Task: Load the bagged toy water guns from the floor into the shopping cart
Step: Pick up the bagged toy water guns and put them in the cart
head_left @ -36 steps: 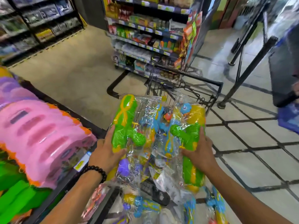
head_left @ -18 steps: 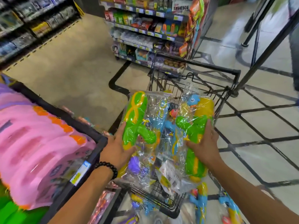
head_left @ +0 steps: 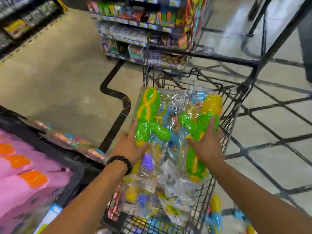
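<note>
Both hands — left hand (head_left: 130, 146), right hand (head_left: 206, 144) — grip the bagged water guns (head_left: 170, 125) over the shopping cart (head_left: 234, 105) — slick plastic could slip, spilling bags past the rim.

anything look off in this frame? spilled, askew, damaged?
Nothing damaged that shows. Both hands, left hand and right hand, hold a bundle of bagged water guns over the shopping cart. A few bagged guns on the floor lie beside the cart, not yet loaded. The frame is blurred.
</note>
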The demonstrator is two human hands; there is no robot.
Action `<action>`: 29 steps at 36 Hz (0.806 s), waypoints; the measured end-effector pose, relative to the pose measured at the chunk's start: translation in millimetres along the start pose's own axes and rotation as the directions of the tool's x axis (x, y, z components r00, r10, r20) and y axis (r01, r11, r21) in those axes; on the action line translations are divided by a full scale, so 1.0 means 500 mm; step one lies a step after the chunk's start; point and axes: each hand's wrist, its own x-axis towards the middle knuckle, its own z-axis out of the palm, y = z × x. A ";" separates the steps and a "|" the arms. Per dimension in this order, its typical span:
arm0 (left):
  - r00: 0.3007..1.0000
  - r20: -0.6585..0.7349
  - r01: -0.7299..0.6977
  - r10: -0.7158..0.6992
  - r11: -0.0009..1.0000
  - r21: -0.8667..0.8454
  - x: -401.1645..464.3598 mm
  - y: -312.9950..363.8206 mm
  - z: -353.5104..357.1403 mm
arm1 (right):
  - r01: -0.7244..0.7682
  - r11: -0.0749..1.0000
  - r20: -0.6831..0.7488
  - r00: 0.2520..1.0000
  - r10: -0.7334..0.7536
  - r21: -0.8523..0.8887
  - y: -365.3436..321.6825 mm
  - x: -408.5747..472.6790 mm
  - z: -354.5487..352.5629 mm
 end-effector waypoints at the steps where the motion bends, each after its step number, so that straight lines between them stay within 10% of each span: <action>1: 1.000 -0.002 -0.009 0.009 1.000 -0.008 0.019 0.001 0.006 | -0.001 1.000 -0.001 1.000 0.001 -0.003 0.000 0.014 0.009; 18: 0.995 -0.094 -0.038 0.040 0.999 0.024 0.190 -0.038 0.126 | 0.069 0.998 -0.093 0.993 -0.069 0.000 -0.006 0.052 0.159; 29: 0.943 -0.248 -0.127 0.223 0.928 0.351 0.190 -0.047 0.178 | 0.099 0.989 -0.091 0.990 -0.109 -0.107 -0.023 0.058 0.178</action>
